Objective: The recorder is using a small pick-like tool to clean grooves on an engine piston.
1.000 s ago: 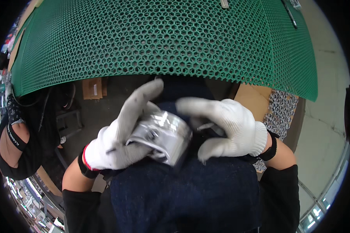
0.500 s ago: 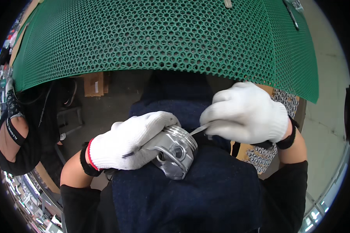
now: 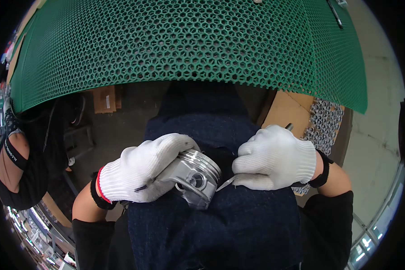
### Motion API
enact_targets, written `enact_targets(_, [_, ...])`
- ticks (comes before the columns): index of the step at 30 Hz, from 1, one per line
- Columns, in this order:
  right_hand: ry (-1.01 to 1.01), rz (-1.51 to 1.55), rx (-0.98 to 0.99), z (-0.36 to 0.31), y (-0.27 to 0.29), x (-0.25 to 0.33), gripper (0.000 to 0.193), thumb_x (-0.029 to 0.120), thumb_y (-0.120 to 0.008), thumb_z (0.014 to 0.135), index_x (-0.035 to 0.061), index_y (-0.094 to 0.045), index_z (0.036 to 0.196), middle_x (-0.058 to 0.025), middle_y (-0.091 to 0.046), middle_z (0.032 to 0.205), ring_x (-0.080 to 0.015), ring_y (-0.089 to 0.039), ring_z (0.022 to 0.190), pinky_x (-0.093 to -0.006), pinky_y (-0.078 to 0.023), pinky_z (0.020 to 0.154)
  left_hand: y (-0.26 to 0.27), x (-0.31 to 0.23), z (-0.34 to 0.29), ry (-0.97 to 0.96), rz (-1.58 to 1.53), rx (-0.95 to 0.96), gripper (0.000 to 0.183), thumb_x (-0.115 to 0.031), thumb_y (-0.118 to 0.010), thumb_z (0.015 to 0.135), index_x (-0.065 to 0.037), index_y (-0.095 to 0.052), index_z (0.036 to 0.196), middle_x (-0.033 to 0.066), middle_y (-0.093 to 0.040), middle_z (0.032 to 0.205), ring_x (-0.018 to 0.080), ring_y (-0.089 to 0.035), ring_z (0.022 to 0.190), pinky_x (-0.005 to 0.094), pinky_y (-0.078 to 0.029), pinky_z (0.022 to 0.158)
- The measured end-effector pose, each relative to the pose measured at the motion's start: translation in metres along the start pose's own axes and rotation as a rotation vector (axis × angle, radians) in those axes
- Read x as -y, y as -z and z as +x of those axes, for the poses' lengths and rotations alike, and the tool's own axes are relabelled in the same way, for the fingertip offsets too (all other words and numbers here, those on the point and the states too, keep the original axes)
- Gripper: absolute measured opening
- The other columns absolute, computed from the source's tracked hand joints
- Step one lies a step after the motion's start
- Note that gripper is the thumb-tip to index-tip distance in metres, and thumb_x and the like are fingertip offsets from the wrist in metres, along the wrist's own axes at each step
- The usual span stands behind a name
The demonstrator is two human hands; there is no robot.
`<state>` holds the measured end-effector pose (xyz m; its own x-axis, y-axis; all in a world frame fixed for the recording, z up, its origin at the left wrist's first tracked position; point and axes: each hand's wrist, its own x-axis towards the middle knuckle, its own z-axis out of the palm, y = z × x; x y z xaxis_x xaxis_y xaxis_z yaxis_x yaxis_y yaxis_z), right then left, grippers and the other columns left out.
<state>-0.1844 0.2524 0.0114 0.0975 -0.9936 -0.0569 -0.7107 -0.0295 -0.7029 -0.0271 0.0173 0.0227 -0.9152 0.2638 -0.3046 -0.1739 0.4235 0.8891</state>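
Gloved in white, my left hand (image 3: 146, 168) wraps its fingers and thumb around a silver metal piston (image 3: 207, 191), held tilted over the dark blue apron (image 3: 211, 236) across my lap, its grooved end up and a round hole in its side facing up. My right hand (image 3: 274, 157), also in white, is closed in a fist around a slim metal tool (image 3: 226, 182), its pointed blade angled toward the piston's right edge; whether the tip touches, I cannot tell. A green honeycomb mat (image 3: 180, 49) spreads out ahead of me, with a pen (image 3: 335, 15) near its far right corner. Shiny metal parts (image 3: 324, 123) lie in rows on cardboard (image 3: 285, 112) beyond my right hand. At left, a person in black (image 3: 36, 157) sits nearby.
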Motion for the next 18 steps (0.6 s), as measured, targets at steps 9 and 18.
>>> enact_targets(9, [-0.076,0.202,-0.323,0.012,0.007,-0.015,0.009,0.019,-0.071,0.080,0.0125,-0.068,0.085,-0.0027,-0.061,0.069,-0.0227,-0.061,0.060,-0.0358,-0.047,0.053,-0.009,0.019,0.015,-0.316,-0.481,-0.566,0.031,-0.029,-0.048,0.101,0.001,-0.049,0.107,0.0154,-0.057,0.092,0.0297,-0.063,0.097,0.0414,-0.055,0.085])
enact_targets(18, [0.146,0.397,-0.583,-0.014,0.040,0.005,0.029,0.027,-0.061,0.093,0.0011,-0.067,0.104,-0.0040,-0.068,0.072,-0.0202,-0.069,0.068,-0.0316,-0.054,0.061,0.103,0.062,0.014,-0.020,-0.274,-1.176,0.042,-0.023,-0.055,0.095,0.000,-0.048,0.129,0.0118,-0.062,0.111,0.0185,-0.061,0.097,0.0327,-0.053,0.082])
